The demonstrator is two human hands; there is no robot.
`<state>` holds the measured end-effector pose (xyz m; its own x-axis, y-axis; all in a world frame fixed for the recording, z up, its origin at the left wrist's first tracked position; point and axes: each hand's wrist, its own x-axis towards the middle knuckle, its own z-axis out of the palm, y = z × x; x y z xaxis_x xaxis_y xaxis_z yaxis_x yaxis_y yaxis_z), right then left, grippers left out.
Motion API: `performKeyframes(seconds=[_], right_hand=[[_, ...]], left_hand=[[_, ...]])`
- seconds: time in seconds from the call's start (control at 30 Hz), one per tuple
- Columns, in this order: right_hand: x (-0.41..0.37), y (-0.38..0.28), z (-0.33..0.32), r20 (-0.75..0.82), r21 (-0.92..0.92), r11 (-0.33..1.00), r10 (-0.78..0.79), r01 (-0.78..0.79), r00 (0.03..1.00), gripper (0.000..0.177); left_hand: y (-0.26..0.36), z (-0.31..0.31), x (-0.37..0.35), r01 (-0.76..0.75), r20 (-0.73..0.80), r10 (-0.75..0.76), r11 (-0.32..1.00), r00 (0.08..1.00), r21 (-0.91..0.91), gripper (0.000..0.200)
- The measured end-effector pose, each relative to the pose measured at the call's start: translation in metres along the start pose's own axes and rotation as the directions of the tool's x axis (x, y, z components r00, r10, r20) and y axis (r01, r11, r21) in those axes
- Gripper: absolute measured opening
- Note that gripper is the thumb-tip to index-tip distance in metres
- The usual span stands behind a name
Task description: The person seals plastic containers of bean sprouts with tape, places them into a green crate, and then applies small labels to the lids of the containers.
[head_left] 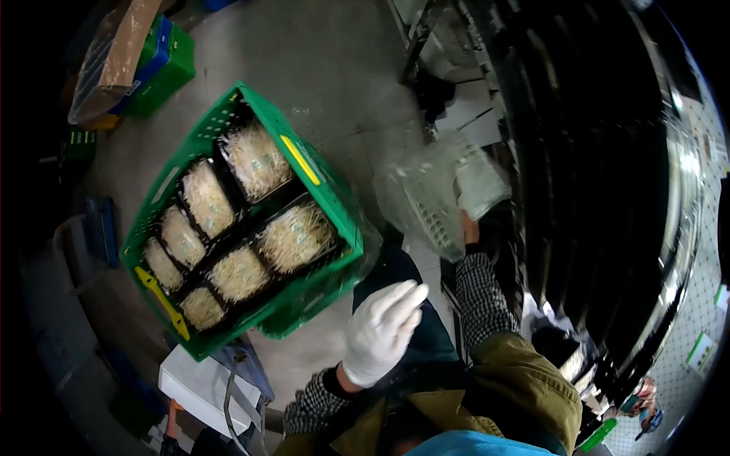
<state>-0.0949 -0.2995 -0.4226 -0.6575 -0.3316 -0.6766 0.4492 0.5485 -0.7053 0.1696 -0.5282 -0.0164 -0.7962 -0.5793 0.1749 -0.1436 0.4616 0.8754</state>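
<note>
My left hand (384, 333), in a white glove, is held in front of my body with its fingers stretched out and nothing visible in it. To the right, my right hand (470, 229) grips a crumpled translucent plastic bag (407, 186); the bag hides most of the fingers. A pale folded sheet (480, 182) and a strip with rows of round marks show through the plastic. Left of my left hand stands a green crate (323, 194) with yellow handles. It holds several black trays packed with pale, thin-stemmed sprouts or mushrooms (298, 237).
Stacked green and blue crates (163, 64) with a cardboard piece stand at the upper left. Dark, shiny shelving (593, 190) runs along the right. At the lower left, another person's hand (175, 405) is by a white box (201, 387). Grey floor (327, 68) lies beyond the crate.
</note>
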Motion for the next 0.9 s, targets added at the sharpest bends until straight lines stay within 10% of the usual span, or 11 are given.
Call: performKeyframes(seconds=[0.1,0.17,0.3,0.4,0.47,0.57,0.7,0.73,0.83,0.9], right_hand=[[0.069,-0.070,0.032,-0.241,0.622,0.781,0.128,0.052,0.962,0.040],[0.120,-0.127,0.042,-0.319,0.755,0.615,0.043,0.227,0.947,0.038],[0.236,-0.216,0.018,-0.454,0.610,0.688,-0.102,0.393,0.885,0.034],[0.309,-0.311,0.001,-0.325,0.654,0.464,-0.540,0.597,0.776,0.042],[0.340,-0.335,0.003,-0.083,0.834,0.357,-0.674,0.422,0.734,0.043],[0.353,-0.208,0.028,0.082,0.924,0.356,-0.536,0.137,0.840,0.032],[0.327,-0.152,0.048,0.241,0.964,0.228,-0.526,-0.138,0.816,0.021],[0.222,-0.160,0.088,0.390,0.843,-0.180,-0.447,-0.508,0.805,0.032],[0.011,-0.180,0.112,0.236,0.717,0.674,-0.473,0.176,0.849,0.019],[-0.089,-0.192,0.099,0.338,0.613,0.729,-0.589,0.303,0.734,0.030]], left_hand=[[-0.056,0.028,-0.014,0.268,-0.067,-0.315,0.888,0.947,-0.374,0.026],[-0.077,0.052,-0.011,0.303,-0.019,-0.474,0.592,0.880,-0.747,0.019],[-0.114,0.070,-0.001,0.569,0.281,-0.572,0.418,0.770,-0.708,0.021],[-0.136,0.084,0.022,0.488,0.257,-0.421,0.666,0.870,-0.565,0.030],[-0.147,0.112,0.003,0.640,0.372,-0.555,0.432,0.744,-0.636,0.042],[-0.146,0.121,0.037,0.572,0.494,-0.597,-0.071,0.632,-0.817,0.065],[-0.123,0.111,0.057,0.465,0.502,-0.636,-0.243,0.586,-0.851,0.072],[-0.115,0.107,0.057,0.456,0.515,-0.647,-0.277,0.563,-0.846,0.072],[-0.083,0.087,0.045,0.464,0.508,-0.590,-0.241,0.627,-0.853,0.064],[-0.060,0.074,0.042,0.506,0.515,-0.569,-0.190,0.641,-0.841,0.067]])
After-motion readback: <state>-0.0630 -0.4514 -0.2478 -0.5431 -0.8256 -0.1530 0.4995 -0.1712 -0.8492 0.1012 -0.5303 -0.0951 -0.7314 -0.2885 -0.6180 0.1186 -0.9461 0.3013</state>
